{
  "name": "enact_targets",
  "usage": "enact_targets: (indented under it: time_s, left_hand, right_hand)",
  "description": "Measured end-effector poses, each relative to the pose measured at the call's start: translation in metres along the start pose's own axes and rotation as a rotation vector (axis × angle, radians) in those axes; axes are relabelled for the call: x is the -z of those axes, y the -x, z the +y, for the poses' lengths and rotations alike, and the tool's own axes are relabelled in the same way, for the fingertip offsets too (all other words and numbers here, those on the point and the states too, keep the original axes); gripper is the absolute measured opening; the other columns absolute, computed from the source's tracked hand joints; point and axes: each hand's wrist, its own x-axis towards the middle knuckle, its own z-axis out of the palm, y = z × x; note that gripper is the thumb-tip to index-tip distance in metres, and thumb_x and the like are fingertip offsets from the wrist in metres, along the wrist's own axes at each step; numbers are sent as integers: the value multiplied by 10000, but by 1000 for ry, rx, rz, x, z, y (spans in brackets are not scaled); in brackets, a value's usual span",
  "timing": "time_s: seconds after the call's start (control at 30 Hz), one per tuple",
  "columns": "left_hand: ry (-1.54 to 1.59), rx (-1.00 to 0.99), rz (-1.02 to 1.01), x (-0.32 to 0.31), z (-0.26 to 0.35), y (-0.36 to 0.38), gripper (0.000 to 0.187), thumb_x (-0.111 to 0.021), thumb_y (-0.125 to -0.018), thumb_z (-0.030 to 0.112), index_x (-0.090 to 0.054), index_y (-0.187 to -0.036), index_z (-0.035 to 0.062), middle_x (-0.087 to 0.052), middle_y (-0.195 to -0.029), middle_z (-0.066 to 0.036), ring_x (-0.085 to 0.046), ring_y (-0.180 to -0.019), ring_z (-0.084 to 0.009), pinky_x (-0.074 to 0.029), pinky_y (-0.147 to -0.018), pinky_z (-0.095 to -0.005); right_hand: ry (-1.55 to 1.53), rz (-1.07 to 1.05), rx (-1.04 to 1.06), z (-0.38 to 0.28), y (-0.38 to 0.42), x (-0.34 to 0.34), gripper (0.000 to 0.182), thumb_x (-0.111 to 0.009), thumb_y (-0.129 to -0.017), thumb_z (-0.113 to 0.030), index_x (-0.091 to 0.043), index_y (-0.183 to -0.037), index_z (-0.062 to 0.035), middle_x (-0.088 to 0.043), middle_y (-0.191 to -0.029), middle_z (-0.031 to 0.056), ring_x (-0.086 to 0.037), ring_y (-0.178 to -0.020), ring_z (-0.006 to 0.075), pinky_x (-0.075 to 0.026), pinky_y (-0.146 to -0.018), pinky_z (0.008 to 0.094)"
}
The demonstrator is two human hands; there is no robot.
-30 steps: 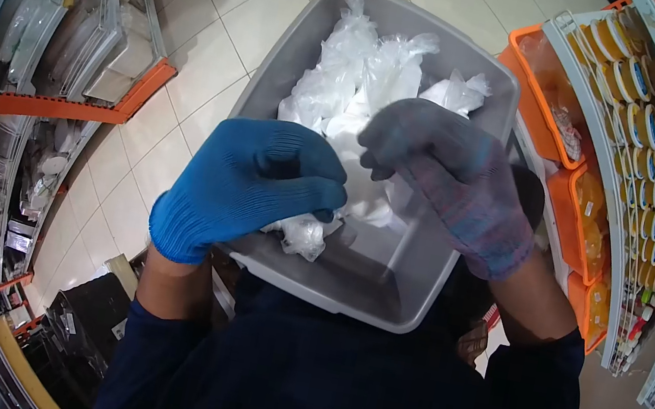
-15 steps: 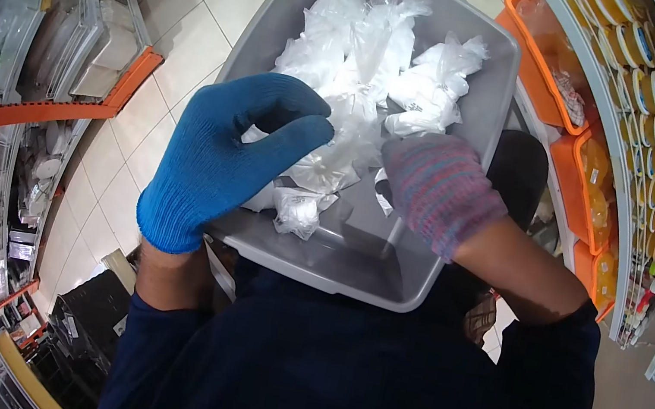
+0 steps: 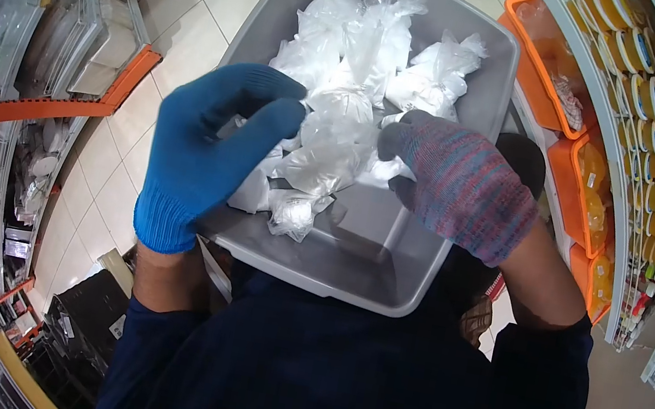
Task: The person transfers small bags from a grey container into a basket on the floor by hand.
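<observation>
A grey plastic bin (image 3: 331,284) holds several knotted clear bags of white material (image 3: 336,105). My left hand (image 3: 219,146), in a blue knitted glove, is over the bin's left side, its thumb and fingers curved apart with bags behind and below them. Whether it touches a bag is unclear. My right hand (image 3: 459,179), in a grey, pink and blue striped glove, is over the bin's right side. Its fingers are curled at the edge of the white bags, and I cannot make out what they hold. A small knotted bag (image 3: 293,213) lies near the front of the bin.
Shelves of packaged goods with an orange edge (image 3: 45,115) stand on the left. On the right are orange bins (image 3: 546,59) and a rack of yellow rolls (image 3: 648,99). A black crate (image 3: 90,307) is at the lower left. Tiled floor (image 3: 193,23) shows beyond.
My left hand has shifted slightly left. My right hand has turned, and its fingers now show at the bags. The black-and-white patch beside it no longer shows.
</observation>
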Motion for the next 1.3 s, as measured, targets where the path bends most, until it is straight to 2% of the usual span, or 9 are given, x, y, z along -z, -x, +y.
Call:
enact_targets:
  time_s: [0.47,0.6,0.67,0.8,0.93,1.07,1.13,1.23,1.3]
  left_hand:
    - [-123,-127,212,4,9,-1,145,-601,-973,20,-676,-1066,-62,-725,-944,-110,-689,-829,-182,-528,-839,-290]
    - [-361,-301,327,23,-12,-24,270,-580,-1013,55,-661,-1250,-46,-710,-1204,-165,-664,-1129,-196,-503,-1018,-326]
    - [-453,-204,276,21,-13,-33,379,-630,-1025,81,-590,-1382,-40,-648,-1336,-165,-613,-1208,-199,-485,-1036,-346]
    - [-633,-88,147,47,-69,-52,475,-597,-1054,152,-502,-1481,-35,-561,-1468,-187,-537,-1335,-256,-455,-1088,-358]
    - [-913,26,-93,48,-43,-64,518,-532,-1087,266,-480,-1481,-67,-540,-1492,-212,-544,-1332,-295,-421,-1118,-366]
    - [-802,295,-241,65,-48,-84,574,-522,-1089,320,-469,-1477,-100,-529,-1496,-259,-551,-1315,-327,-406,-1121,-373]
    - [-914,208,-153,69,-63,-87,584,-524,-1087,322,-468,-1469,-116,-538,-1481,-270,-554,-1309,-337,-412,-1116,-379]
    - [-1102,95,-33,97,-80,-92,612,-526,-1086,332,-454,-1459,-148,-536,-1475,-288,-550,-1314,-352,-413,-1118,-391]
    - [-1093,143,-58,81,-64,-87,664,-524,-1088,349,-400,-1477,-174,-467,-1537,-298,-490,-1392,-368,-377,-1162,-396]
  right_hand:
    - [378,-150,-106,3,-9,-3,185,-639,-844,-76,-706,-1014,-47,-716,-917,162,-726,-882,347,-575,-730,462]
    - [254,-131,-146,14,22,10,242,-676,-866,-128,-693,-1091,-40,-701,-1116,179,-708,-955,355,-569,-832,450]
    - [83,452,262,41,58,-11,292,-702,-873,-164,-680,-1142,-52,-676,-1170,162,-686,-978,354,-567,-845,446]
    - [-178,967,185,87,134,-47,343,-776,-833,-127,-666,-1151,-58,-668,-1167,142,-663,-1022,343,-548,-885,440]
    - [-246,1329,-628,180,193,-163,175,-741,-913,-83,-711,-1085,-78,-715,-1107,122,-697,-1030,270,-557,-902,376]
    - [-1199,1503,-1295,296,249,-389,329,-709,-946,-294,-724,-1069,11,-728,-903,111,-673,-806,199,-547,-748,342]
    - [-1646,1371,-1440,311,259,-455,463,-684,-949,-421,-727,-1058,27,-720,-890,131,-672,-801,197,-533,-735,337]
    - [-1178,589,-1417,304,249,-499,732,-604,-910,-673,-735,-1091,24,-752,-1029,215,-709,-962,345,-524,-849,439]
    - [-1188,716,-1490,316,211,-536,793,-660,-856,-694,-718,-1129,49,-743,-1078,237,-698,-1061,363,-523,-938,452]
